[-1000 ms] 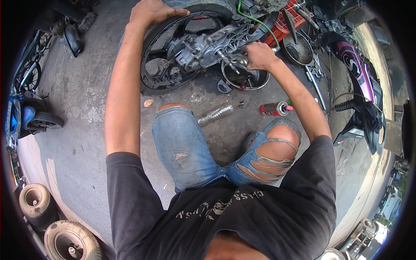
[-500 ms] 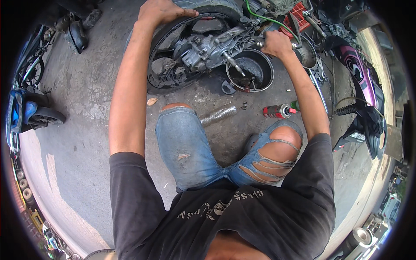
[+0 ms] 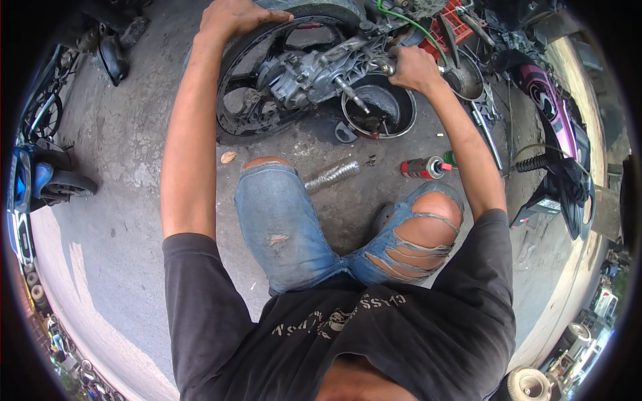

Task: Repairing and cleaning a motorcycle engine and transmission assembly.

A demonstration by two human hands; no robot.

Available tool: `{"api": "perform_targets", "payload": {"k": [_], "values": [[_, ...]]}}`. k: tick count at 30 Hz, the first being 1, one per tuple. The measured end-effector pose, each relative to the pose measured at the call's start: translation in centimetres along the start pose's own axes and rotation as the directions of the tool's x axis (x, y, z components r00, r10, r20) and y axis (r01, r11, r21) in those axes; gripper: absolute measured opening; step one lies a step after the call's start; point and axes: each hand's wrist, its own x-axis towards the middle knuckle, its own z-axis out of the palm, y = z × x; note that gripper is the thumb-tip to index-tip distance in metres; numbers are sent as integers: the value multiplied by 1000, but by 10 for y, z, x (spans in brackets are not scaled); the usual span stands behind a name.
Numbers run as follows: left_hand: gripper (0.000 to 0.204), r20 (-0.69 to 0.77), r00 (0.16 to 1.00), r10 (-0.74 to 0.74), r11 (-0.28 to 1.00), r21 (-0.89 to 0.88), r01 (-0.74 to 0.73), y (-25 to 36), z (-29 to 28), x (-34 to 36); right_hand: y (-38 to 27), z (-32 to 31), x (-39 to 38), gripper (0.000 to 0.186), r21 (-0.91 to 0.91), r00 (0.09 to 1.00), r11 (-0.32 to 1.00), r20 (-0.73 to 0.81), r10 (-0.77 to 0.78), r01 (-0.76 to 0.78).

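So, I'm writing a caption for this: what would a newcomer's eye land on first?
Probably the black wheel near the top, under the left hand, with grey metal casing in front. A dark round pan sits just right of the casing; a pink panel stands out toward the right.

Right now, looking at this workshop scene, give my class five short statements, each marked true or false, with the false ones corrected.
1. The left hand touches the wheel. True.
2. The right hand is nearer the round pan than the can. True.
3. The can is plain blue. False: it is red and dark.
4. A dry leaf lies on the floor. True.
5. The leaf lies right of the can. False: it lies to the left.
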Motion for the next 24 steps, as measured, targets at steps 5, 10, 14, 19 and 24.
{"api": "perform_targets", "payload": {"k": [5,10,14,19,24], "values": [[88,-7,1000,28,1000,-9,-28,-2,-2,-1,-47,8,-12,40,29,978,982,87,-189,187],[90,-7,999,50,998,-39,-50,-1,-2,-4,-50,12,-7,39,-42,985,984,21,-170,170],[91,17,1000,24,1000,-15,-24,1,-2,-1,-31,8,-4,40,-61,999,998,32,-21,22],[92,8,1000,10,1000,6,-10,-6,0,2,-25,11,0,42,-78,993,996,116,-25,34],[92,19,999,28,1000,1,-28,-5,2,3,-23,14,-5,41,-49,995,997,87,-47,51]]}}
